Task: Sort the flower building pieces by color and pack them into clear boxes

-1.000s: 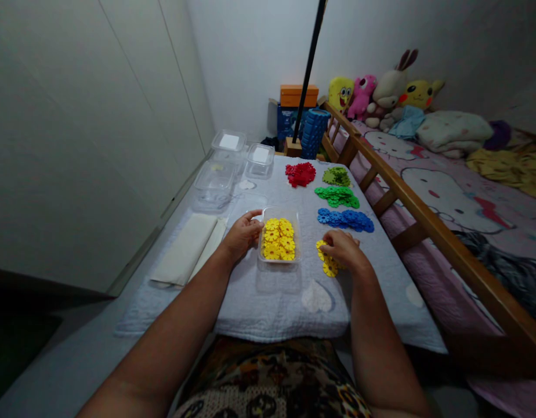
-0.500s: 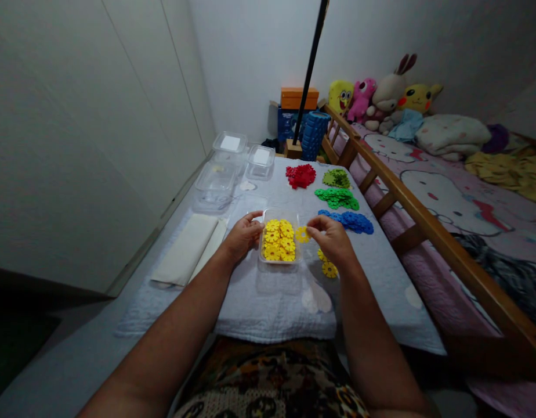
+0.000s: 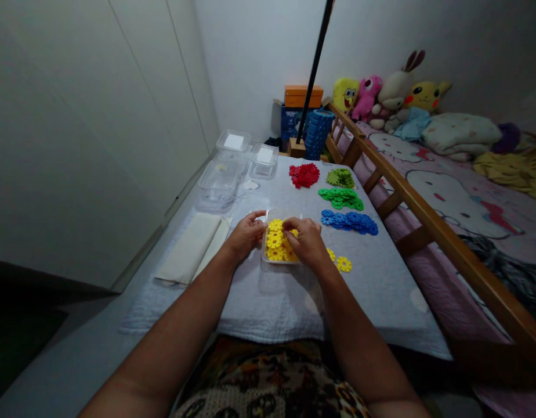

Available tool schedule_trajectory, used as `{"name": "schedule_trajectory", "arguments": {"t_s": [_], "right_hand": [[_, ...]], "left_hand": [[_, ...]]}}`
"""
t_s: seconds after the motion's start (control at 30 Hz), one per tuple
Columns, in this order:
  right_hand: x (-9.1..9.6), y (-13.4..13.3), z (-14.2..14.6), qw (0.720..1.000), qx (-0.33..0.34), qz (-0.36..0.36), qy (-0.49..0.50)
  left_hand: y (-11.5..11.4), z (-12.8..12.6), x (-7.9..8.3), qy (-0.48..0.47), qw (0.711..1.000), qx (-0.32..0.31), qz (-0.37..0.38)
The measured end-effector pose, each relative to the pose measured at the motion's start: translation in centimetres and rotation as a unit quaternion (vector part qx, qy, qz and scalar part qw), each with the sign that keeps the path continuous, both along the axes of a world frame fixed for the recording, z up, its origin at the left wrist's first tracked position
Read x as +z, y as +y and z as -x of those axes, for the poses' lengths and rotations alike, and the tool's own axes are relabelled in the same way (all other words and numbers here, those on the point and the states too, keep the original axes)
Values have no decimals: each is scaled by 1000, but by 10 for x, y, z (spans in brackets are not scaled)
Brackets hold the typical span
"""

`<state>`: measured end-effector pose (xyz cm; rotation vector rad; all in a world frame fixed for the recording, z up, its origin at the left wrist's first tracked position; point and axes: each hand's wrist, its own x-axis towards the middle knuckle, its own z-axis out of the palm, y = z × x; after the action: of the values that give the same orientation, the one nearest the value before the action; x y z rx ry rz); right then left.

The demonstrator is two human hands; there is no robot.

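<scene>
the light is dim, with edges darkened and stretched.

Dim light covers a pale back wall [image 3: 254, 46] — a wooden-railed bed [image 3: 468, 249] with pink bedding [image 3: 466, 171] stands at right.

The right fingers [image 3: 294, 223] hide some yellow flower discs [image 3: 275, 240] beneath them; whether they pinch one cannot be told.

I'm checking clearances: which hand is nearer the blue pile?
Right. The right hand is over the clear box, left of the blue pile; the left hand is at the box's left edge, farther from the pile.
</scene>
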<state>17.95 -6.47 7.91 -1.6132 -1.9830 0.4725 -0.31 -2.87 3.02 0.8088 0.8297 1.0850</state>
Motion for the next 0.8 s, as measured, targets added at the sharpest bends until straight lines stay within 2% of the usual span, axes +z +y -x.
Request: {"name": "schedule_trajectory", "arguments": {"t_s": [0.13, 0.23, 0.33, 0.43, 0.6, 0.8], "right_hand": [[-1, 1, -30, 998, -31, -27, 49], [-3, 1, -59, 996, -70, -33, 48], [-6, -3, -87, 994, -108, 14, -11], [-11, -10, -106, 980, -145, 82, -108], [-21, -23, -114, 960, -126, 149, -202], [-27, -22, -113, 965, -114, 149, -186]], "left_hand": [[0, -1, 1, 7, 1000, 3, -3], [-1, -1, 2, 12, 1000, 6, -5], [-1, -1, 1, 14, 1000, 9, -3], [-1, 0, -1, 13, 1000, 6, -1], [1, 0, -3, 9, 1000, -5, -1], [2, 0, -4, 9, 1000, -2, -4]]}}
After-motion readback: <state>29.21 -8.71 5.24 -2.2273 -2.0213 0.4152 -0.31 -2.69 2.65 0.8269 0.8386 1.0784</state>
